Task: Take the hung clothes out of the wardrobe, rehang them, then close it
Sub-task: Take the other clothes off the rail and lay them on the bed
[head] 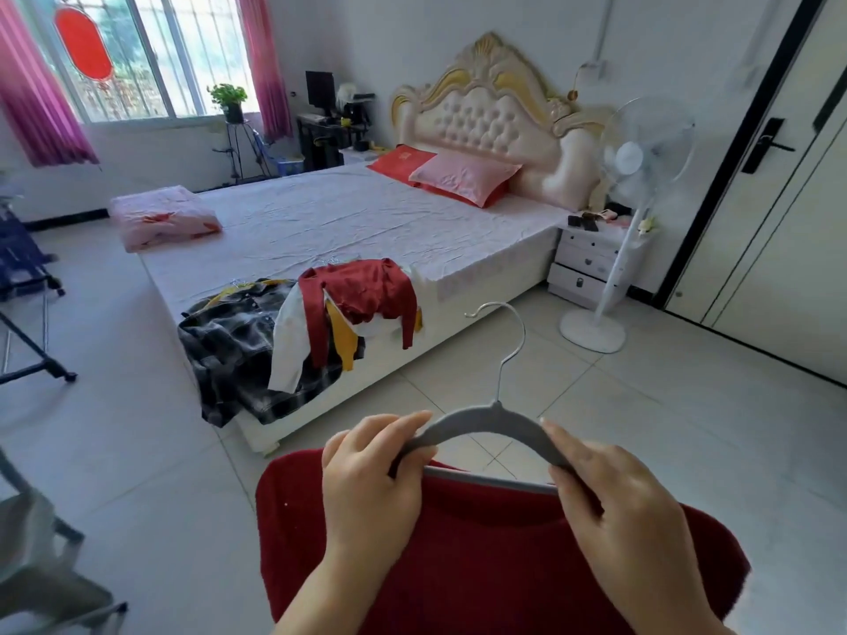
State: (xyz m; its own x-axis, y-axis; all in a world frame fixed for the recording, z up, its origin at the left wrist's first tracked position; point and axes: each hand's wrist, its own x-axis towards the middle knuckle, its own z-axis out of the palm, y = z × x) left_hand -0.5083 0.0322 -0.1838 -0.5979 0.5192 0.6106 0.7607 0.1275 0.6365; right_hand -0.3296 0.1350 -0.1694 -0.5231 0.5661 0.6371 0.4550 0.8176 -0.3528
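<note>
A grey hanger (486, 417) with a silver hook is held up in front of me over the floor. My left hand (371, 478) grips its left shoulder and my right hand (628, 506) grips its right shoulder. A dark red sweater (481, 566) hangs below the hanger's bar, behind both hands. On the near corner of the bed (348, 222) lies a pile of clothes: a black-and-white plaid jacket (229, 346), a red garment (362, 291), a white piece and a yellow piece. The wardrobe is not in view.
A white standing fan (641, 176) and a white nightstand (591, 263) stand right of the bed. A door (779, 199) is at the far right. Folded pink bedding (165, 217) lies on the bed's far left corner. Metal rack legs (32, 350) stand at the left.
</note>
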